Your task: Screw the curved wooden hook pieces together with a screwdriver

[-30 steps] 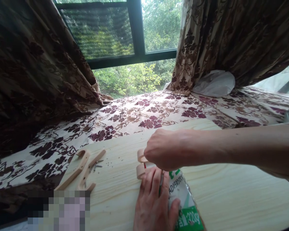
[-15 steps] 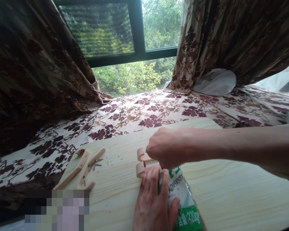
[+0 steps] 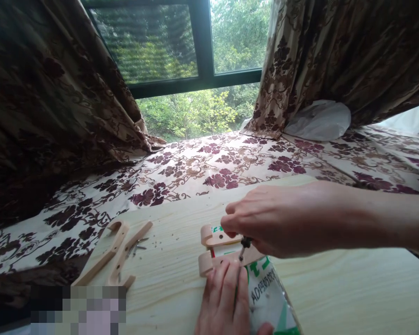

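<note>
My right hand (image 3: 268,218) is closed round a screwdriver (image 3: 245,246); the fist hides its handle. The tip points down at the near wooden hook (image 3: 206,263), just ahead of my left fingertips. My left hand (image 3: 225,298) lies stretched out, fingers pressing on that hook and on the flat green-and-white drink package (image 3: 265,288) beneath it. A second wooden hook (image 3: 212,237) lies parallel behind, with a dark screw hole or screw head showing. My right hand covers its far end.
To the left lie two loose wooden hooks (image 3: 103,256) (image 3: 132,242) with several screws (image 3: 138,246) and small crumbs beside them. Everything rests on a pale wooden board (image 3: 167,279) over a floral cloth (image 3: 181,170). A white plastic bag (image 3: 321,121) sits by the curtain.
My right hand has shifted right and turned, bringing the screwdriver shaft and more of the hooks into sight. My left hand appears lower in the picture as the view tilts slightly.
</note>
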A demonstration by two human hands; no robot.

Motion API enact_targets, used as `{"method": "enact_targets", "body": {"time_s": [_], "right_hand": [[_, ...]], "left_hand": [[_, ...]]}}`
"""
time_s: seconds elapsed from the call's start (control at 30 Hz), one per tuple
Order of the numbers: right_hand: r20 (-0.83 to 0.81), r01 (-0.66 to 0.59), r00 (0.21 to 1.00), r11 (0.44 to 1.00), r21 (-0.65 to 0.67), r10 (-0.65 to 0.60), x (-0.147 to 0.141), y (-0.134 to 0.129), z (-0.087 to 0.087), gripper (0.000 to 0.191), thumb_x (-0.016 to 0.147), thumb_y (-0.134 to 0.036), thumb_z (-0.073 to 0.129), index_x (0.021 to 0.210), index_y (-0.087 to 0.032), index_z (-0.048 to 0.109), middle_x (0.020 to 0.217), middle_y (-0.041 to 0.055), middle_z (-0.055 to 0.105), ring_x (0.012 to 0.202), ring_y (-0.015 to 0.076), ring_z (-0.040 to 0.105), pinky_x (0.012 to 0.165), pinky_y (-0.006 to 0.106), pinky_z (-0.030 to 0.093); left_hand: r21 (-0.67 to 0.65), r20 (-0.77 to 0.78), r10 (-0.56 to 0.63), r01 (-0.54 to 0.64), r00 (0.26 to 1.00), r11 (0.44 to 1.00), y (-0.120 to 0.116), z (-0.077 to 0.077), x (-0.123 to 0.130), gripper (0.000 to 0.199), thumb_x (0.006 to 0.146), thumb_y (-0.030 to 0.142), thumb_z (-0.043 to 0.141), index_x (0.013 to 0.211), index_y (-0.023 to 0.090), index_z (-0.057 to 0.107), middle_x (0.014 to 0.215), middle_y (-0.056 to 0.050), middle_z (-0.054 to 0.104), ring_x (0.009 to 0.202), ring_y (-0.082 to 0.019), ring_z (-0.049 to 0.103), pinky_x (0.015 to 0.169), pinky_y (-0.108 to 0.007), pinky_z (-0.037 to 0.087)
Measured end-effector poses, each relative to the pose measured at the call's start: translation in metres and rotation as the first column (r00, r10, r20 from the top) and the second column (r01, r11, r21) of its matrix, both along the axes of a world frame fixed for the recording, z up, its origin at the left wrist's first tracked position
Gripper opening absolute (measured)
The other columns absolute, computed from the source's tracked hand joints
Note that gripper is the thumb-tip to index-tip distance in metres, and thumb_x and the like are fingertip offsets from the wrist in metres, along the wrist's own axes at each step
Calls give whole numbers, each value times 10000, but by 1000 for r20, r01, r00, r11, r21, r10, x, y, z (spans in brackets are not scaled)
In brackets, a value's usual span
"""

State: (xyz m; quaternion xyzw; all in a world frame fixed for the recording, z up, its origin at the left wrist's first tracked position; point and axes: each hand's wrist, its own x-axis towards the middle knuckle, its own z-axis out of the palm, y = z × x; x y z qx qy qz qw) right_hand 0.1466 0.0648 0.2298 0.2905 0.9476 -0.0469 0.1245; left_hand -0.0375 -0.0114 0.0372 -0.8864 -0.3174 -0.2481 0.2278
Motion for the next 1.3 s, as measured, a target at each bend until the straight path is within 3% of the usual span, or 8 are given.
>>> {"method": "enact_targets", "body": {"time_s": [0.2,0.43,0.6,0.77,0.93,1.07,1.2,1.3], "right_hand": [[-99,-53,994,997,-64,47,2,-3,-11,141,775,-36,534,769,-164,594,731,12,609,530,103,385,503,260,297],[26,109,994,994,33,-110,-5,-11,-14,75,751,-104,554,735,-163,597,541,0,542,417,107,297,428,288,172],[-9,-2,1000,999,39,3,-5,-13,-5,107,748,-72,542,765,-163,596,574,-13,558,418,99,305,415,279,174],[-38,-79,996,996,51,81,-10,-14,-5,131,700,-30,545,678,-152,584,533,-24,530,419,88,275,417,268,197],[-18,-10,1000,998,61,11,-17,-10,-13,95,700,-109,540,723,-150,623,534,-1,545,416,94,270,430,276,189],[38,43,998,996,80,-46,-17,-10,-6,97,693,-136,548,739,-152,632,540,3,539,422,91,264,438,283,187],[73,-18,997,999,27,16,-17,-13,6,137,703,-87,570,790,-174,630,633,-4,572,477,90,311,457,277,208],[68,-38,997,999,11,37,-17,-14,5,131,719,-55,554,752,-163,622,644,-1,566,485,88,285,463,271,223]], "left_hand": [[9,-2,-8,8,1000,1000,3,0,2,647,823,653,465,1208,141,561,1209,-85,609,1153,-258,537,892,-363,488],[-9,-1,18,-18,1000,1000,3,5,5,581,812,591,495,1210,173,558,1230,-67,593,1142,-262,534,877,-371,492],[-52,-4,25,-25,1000,998,0,11,7,570,816,589,490,1194,170,568,1252,-75,575,1157,-269,518,890,-387,491],[-75,47,42,-38,998,996,-4,19,12,527,828,553,485,1163,161,593,1226,-81,592,1160,-272,510,893,-391,490],[-73,75,62,-56,995,996,-7,22,15,512,848,544,453,1153,160,601,1218,-76,598,1157,-272,507,899,-399,489],[-72,73,59,-54,996,996,-8,22,15,506,848,544,455,1148,164,605,1222,-67,600,1144,-265,517,890,-395,499],[-91,65,71,-65,995,994,-9,23,15,504,844,535,459,1150,162,603,1231,-65,598,1135,-262,528,880,-393,506],[-88,72,77,-70,994,994,-10,23,16,492,853,523,444,1149,163,601,1227,-67,604,1135,-252,537,893,-390,498]]}}
